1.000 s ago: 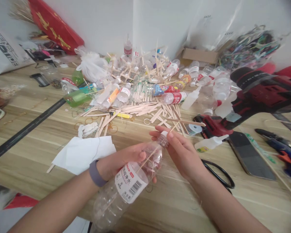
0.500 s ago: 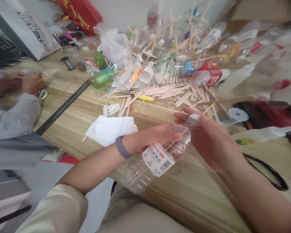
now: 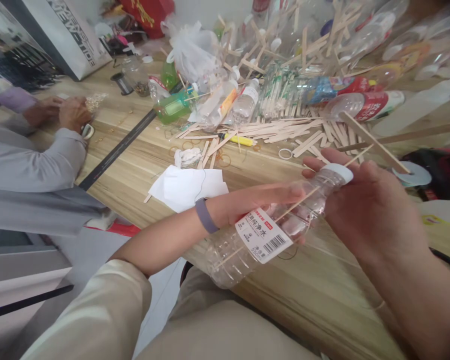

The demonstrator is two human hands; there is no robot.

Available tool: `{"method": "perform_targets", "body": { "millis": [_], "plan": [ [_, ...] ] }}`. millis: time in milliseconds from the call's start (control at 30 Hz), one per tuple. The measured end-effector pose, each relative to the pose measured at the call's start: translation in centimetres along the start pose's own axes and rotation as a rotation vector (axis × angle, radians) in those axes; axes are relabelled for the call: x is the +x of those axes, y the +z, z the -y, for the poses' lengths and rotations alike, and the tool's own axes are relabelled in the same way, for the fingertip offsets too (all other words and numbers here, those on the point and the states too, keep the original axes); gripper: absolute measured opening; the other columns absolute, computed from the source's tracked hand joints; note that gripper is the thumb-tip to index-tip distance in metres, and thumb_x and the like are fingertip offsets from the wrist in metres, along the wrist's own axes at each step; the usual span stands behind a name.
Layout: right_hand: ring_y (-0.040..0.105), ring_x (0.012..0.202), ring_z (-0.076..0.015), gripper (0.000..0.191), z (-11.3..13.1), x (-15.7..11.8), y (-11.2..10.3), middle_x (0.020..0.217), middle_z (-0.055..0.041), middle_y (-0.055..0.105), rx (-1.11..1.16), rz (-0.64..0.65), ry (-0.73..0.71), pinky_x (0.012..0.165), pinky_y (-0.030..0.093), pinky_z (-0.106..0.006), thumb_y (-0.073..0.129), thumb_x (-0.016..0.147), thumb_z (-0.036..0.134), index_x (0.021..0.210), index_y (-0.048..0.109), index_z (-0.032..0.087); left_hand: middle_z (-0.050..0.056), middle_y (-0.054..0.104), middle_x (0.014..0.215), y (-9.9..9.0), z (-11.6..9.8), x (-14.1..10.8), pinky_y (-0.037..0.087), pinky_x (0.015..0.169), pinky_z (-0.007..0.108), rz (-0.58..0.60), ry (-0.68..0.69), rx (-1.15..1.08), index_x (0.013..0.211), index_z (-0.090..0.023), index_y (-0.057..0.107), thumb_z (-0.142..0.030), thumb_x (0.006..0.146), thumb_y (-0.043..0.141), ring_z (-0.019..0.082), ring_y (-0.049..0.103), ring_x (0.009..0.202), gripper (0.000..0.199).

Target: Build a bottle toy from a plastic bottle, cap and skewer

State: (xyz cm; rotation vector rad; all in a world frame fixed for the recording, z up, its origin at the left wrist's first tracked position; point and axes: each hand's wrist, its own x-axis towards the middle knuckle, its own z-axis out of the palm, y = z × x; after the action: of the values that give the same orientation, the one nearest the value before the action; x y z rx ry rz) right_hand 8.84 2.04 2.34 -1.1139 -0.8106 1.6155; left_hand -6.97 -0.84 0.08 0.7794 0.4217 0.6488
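A clear plastic bottle [image 3: 264, 235] with a white label lies tilted across the front of the table, its white cap [image 3: 337, 172] toward the upper right. My left hand [image 3: 262, 202] is wrapped round its upper body. A thin wooden stick [image 3: 296, 206] runs along the bottle, and a thin end sticks out past the cap. My right hand [image 3: 371, 210] is beside the cap, palm turned to it, fingers apart and partly behind the neck; it does not grip the bottle.
Flat wooden sticks [image 3: 281, 131], a yellow pen [image 3: 238, 139] and white paper [image 3: 195, 186] lie beyond my hands. Plastic bottles [image 3: 365, 106] crowd the back. A black strip [image 3: 120, 150] crosses the table. At the left, another person's hands [image 3: 73, 114] work near a small bag.
The view has shifted, and the bottle and both hands appear farther right and closer. My right hand looks more spread beside the cap. My left hand still holds the bottle.
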Motion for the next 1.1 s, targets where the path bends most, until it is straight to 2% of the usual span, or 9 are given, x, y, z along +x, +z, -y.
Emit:
{"method": "perform_targets", "body": {
  "millis": [67,167,333,467,533,733,867,1000,1100],
  "plan": [
    [0.062,0.090,-0.0200,0.033,0.1,0.0,0.0,0.094,-0.0045,0.070,0.011,-0.012,-0.012,0.085,0.044,-0.036,0.044,0.091,0.034,0.080,0.074,0.026,0.002,0.056,0.076,0.0,0.0,-0.1,0.047,0.067,0.033,-0.009,-0.027,-0.002,0.109,-0.012,0.059,-0.033,0.097,0.034,0.016,0.063,0.063,0.035],
    [0.060,0.090,-0.0212,0.023,-0.3,0.2,-0.3,0.094,-0.0039,0.068,-0.023,-0.016,-0.063,0.082,0.045,-0.036,0.052,0.086,0.034,0.079,0.073,0.028,0.002,0.059,0.080,-0.1,0.2,-0.2,0.048,0.069,0.033,0.005,-0.035,-0.041,0.111,-0.015,0.059,-0.040,0.093,0.046,0.015,0.063,0.065,0.033],
    [0.056,0.075,-0.0189,0.018,-0.9,0.2,-0.5,0.092,-0.0020,0.067,-0.051,-0.009,-0.085,0.071,0.045,-0.034,0.056,0.078,0.030,0.072,0.073,0.026,0.002,0.061,0.084,-0.5,0.6,-0.2,0.050,0.070,0.035,0.014,-0.048,-0.059,0.115,-0.018,0.059,-0.051,0.077,0.067,0.018,0.064,0.069,0.050],
    [0.061,0.088,-0.0203,0.032,-0.5,-0.1,0.0,0.096,-0.0030,0.071,0.056,-0.055,-0.026,0.081,0.048,-0.034,0.046,0.086,0.036,0.076,0.075,0.026,0.003,0.061,0.085,-0.7,0.7,0.0,0.050,0.069,0.035,0.042,-0.030,-0.084,0.109,-0.018,0.059,-0.055,0.071,0.071,0.018,0.063,0.070,0.055],
    [0.062,0.092,-0.0203,0.029,-0.4,-0.1,0.1,0.095,-0.0023,0.072,0.091,-0.082,-0.027,0.084,0.048,-0.034,0.048,0.086,0.035,0.079,0.074,0.027,0.001,0.059,0.082,-0.6,0.6,0.0,0.050,0.069,0.033,0.047,-0.003,-0.067,0.108,-0.018,0.059,-0.056,0.067,0.075,0.017,0.063,0.069,0.058],
    [0.063,0.086,-0.0208,0.016,-0.8,0.0,-0.5,0.100,0.0003,0.072,0.036,-0.019,-0.014,0.068,0.051,-0.032,0.059,0.078,0.037,0.080,0.072,0.029,0.004,0.061,0.090,-0.5,0.8,0.0,0.049,0.064,0.030,0.039,-0.010,-0.028,0.123,-0.020,0.052,-0.059,0.070,0.070,0.017,0.065,0.070,0.067],
    [0.062,0.095,-0.0214,0.025,-0.9,0.0,-0.8,0.106,0.0000,0.072,0.145,0.024,0.009,0.078,0.050,-0.033,0.056,0.081,0.046,0.090,0.072,0.030,0.006,0.061,0.096,-0.9,1.1,-0.1,0.051,0.065,0.031,0.015,-0.034,-0.001,0.122,-0.021,0.052,-0.059,0.075,0.065,0.019,0.066,0.072,0.062],
    [0.061,0.097,-0.0206,0.021,-1.2,-0.2,-0.8,0.106,0.0003,0.071,0.191,0.031,0.020,0.082,0.047,-0.032,0.061,0.081,0.042,0.091,0.072,0.028,0.006,0.061,0.096,-0.6,1.0,-0.2,0.050,0.064,0.030,0.010,-0.021,0.029,0.124,-0.021,0.049,-0.058,0.076,0.065,0.019,0.066,0.072,0.063],
    [0.059,0.102,-0.0217,0.028,-1.4,-0.5,-0.8,0.108,-0.0018,0.071,0.226,0.105,0.053,0.083,0.046,-0.032,0.064,0.079,0.045,0.097,0.072,0.025,0.007,0.061,0.095,-0.4,0.8,-0.2,0.049,0.061,0.029,-0.022,-0.009,0.041,0.122,-0.019,0.050,-0.060,0.074,0.065,0.019,0.065,0.070,0.065]
  ]
}}
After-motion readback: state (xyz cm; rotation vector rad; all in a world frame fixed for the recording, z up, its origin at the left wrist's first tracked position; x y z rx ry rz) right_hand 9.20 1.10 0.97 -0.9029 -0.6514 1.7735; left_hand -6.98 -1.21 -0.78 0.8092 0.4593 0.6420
